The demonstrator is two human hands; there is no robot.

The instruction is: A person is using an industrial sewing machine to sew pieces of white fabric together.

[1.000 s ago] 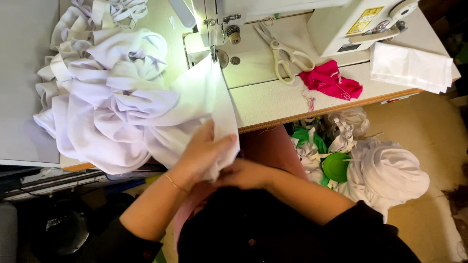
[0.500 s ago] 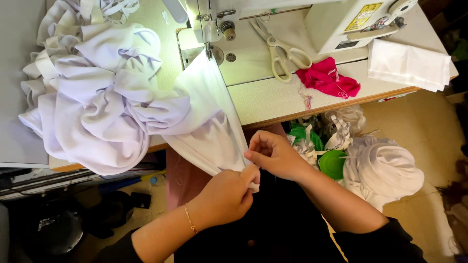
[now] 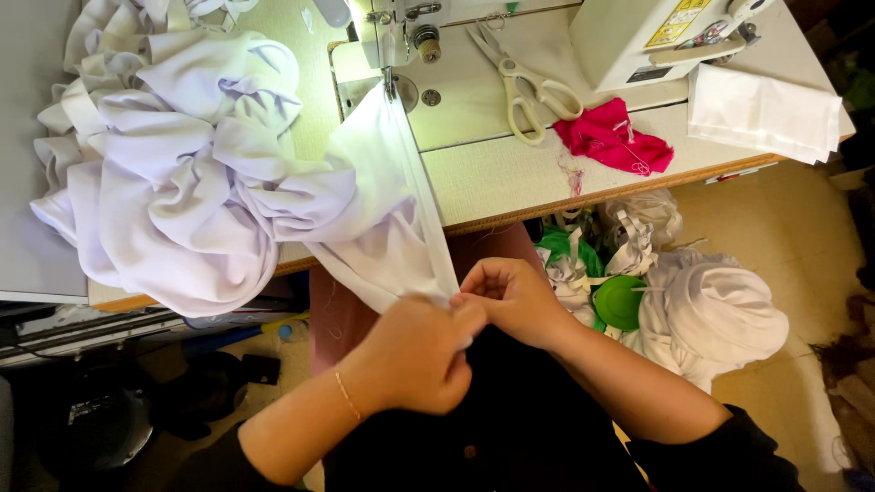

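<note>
Pinched between both hands — left hand [image 3: 415, 355] and right hand [image 3: 515, 296] touching — is the white fabric [image 3: 383, 219] edge, stretched from the sewing machine [image 3: 410, 27] off the table [image 3: 519, 173].

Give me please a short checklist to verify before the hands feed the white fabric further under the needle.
1. Both hands hold the fabric edge: ok. The left hand and the right hand pinch the white fabric together, below the table edge.
2. Fabric reaches the needle: ok, a taut strip runs up to it.
3. Fingers far from the needle: ok.
4. Scissors out of the fabric's path: ok, they lie to the right on the machine bed.
5. Pink scrap apart from the white fabric: ok.
6. Presser foot down: cannot tell, too small.
</note>
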